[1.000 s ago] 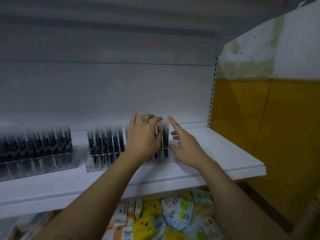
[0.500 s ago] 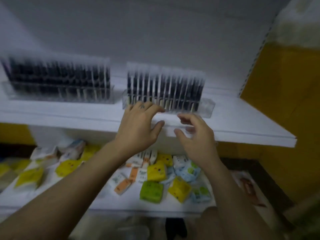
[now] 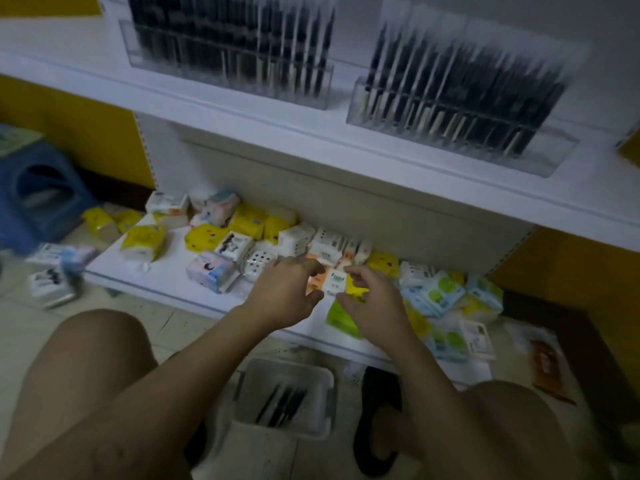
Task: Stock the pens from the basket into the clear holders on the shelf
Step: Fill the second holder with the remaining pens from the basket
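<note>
Pens [image 3: 280, 405] are in neither hand. Left hand [image 3: 287, 292] and right hand [image 3: 374, 306]: fingers [image 3: 304, 268] loosely curled, slightly spread, pinching nothing; the two hands are near each other but apart. A second ago they were at the right holder [image 3: 450, 112], and half a second ago at the front edge of the upper shelf [image 3: 311, 140]. They have since dropped and now hang before the tissue packs [image 3: 242, 220] on the lower shelf [image 3: 166, 271]. Judgement: one placement is finished and the hands are returning for more. The basket [image 3: 249, 382] sits on the floor at 6 o'clock from the hands, with a few dark pens lying in it. The right holder stands at 1 o'clock and the left holder [image 3: 225, 64] at 11 o'clock, both densely filled. The right one shows a bare end on its 3 o'clock side. Judged: little stock remains to shelve.
</note>
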{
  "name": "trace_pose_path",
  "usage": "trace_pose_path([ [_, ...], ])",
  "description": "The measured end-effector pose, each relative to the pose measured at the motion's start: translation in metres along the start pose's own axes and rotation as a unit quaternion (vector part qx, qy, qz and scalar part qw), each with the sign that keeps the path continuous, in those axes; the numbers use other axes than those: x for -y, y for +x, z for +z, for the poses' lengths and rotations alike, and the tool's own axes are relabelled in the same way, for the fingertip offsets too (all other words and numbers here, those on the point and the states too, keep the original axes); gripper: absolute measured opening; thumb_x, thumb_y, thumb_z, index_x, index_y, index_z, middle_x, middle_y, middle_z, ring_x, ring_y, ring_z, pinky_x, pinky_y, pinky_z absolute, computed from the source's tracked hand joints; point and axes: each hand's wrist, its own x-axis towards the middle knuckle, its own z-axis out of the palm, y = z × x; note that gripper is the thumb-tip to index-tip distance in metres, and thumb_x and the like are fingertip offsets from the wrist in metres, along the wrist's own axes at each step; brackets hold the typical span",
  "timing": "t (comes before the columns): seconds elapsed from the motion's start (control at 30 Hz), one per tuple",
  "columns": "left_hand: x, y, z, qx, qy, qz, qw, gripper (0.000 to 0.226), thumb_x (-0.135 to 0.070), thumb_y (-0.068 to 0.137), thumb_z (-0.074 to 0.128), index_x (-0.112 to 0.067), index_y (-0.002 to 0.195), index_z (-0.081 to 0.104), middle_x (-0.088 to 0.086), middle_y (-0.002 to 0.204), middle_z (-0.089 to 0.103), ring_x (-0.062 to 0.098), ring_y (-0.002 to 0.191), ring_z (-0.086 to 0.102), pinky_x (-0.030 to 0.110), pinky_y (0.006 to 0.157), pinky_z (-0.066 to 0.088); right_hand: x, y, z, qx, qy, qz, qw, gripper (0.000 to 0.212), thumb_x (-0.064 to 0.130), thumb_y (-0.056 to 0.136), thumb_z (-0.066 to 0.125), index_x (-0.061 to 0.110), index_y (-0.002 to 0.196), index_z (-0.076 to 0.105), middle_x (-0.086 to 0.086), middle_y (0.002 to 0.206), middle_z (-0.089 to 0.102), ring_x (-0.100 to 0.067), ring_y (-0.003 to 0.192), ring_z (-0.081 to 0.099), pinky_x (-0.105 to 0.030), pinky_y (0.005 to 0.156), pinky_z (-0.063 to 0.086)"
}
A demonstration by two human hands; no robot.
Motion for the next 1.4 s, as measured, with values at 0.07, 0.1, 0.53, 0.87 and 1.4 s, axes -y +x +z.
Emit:
trace_pose_path([
  [0.07, 0.013, -0.009, 0.015, 0.025, 0.001, -0.024, 0.999, 0.042, -0.039, 0.088, 0.061, -0.024, 0.127, 0.055, -0.003, 0.125, 0.062, 0.02, 0.114, 0.055, 0.035, 0.094, 0.044, -0.008, -0.001, 0.017, 0.034, -0.011, 0.015, 0.999, 0.044, 0.025, 0.091, 0.066, 0.022, 0.133, 0.051, -0.002, 0.134, 0.05, -0.017, 0.121, 0.05, -0.035, 0.097, 0.044],
  [0.1, 0.02, -0.013, 0.022, 0.036, 0.002, -0.038, 0.999, 0.043, -0.039, 0.088, 0.061, -0.024, 0.128, 0.055, -0.003, 0.125, 0.061, 0.02, 0.115, 0.055, 0.034, 0.094, 0.044, -0.012, 0.0, 0.026, 0.05, -0.016, 0.023, 0.998, 0.045, 0.025, 0.091, 0.066, 0.022, 0.133, 0.05, -0.003, 0.135, 0.049, -0.018, 0.122, 0.05, -0.036, 0.097, 0.044],
  [0.53, 0.094, -0.05, 0.127, 0.253, -0.056, -0.209, 0.943, 0.051, -0.035, 0.089, 0.059, -0.019, 0.136, 0.046, 0.002, 0.138, 0.05, 0.021, 0.126, 0.046, 0.034, 0.101, 0.042, -0.083, -0.001, 0.153, 0.347, -0.022, 0.171, 0.922, 0.04, 0.016, 0.095, 0.054, 0.003, 0.132, 0.05, -0.02, 0.136, 0.052, -0.038, 0.118, 0.052, -0.033, 0.085, 0.053],
  [0.87, 0.138, -0.077, 0.231, 0.342, -0.133, -0.323, 0.872, 0.052, -0.03, 0.093, 0.057, -0.007, 0.138, 0.044, 0.012, 0.148, 0.032, 0.027, 0.119, 0.049, 0.028, 0.092, 0.043, -0.175, 0.005, 0.249, 0.412, -0.016, 0.252, 0.875, 0.008, 0.023, 0.094, 0.056, 0.023, 0.097, 0.064, -0.003, 0.105, 0.065, -0.023, 0.1, 0.061, -0.048, 0.095, 0.05],
  [1.4, 0.166, -0.069, 0.346, 0.447, -0.156, -0.33, 0.817, 0.041, -0.032, 0.102, 0.037, -0.013, 0.136, 0.047, 0.011, 0.129, 0.053, 0.027, 0.118, 0.049, 0.03, 0.097, 0.039, -0.241, 0.011, 0.306, 0.34, 0.092, 0.476, 0.805, 0.016, 0.017, 0.096, 0.055, 0.02, 0.112, 0.055, -0.003, 0.107, 0.059, -0.021, 0.095, 0.056, -0.049, 0.098, 0.049],
])
